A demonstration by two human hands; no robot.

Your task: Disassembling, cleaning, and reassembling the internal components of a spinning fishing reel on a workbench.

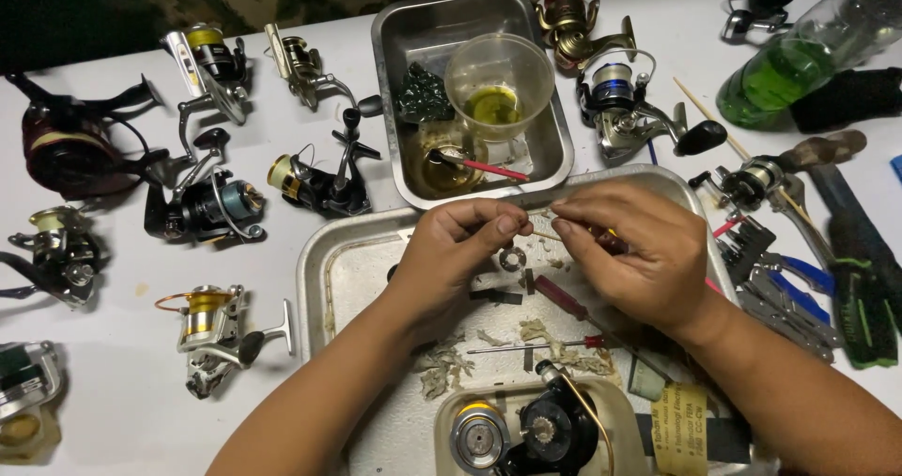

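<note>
**Now two hands pinch a thin stick**

Right now the thin stick [543,235] sits between both hands, above the big metal tray [319,279]. The left hand [451,250] is closed, pinching something too small to tell. The right hand [639,250] is closed on the stick's other end. Below lie a red screwdriver [561,297], a shiny little ring [512,258] and an open black reel [554,434].

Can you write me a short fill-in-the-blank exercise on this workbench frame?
1. Both hands work above a metal ___.
2. The clear plastic cup holds a little ___ liquid.
3. The bottle at top right holds ___ liquid.
4. The red-handled screwdriver lies in the ___ tray.

Missing words: tray; yellow; green; near
</note>
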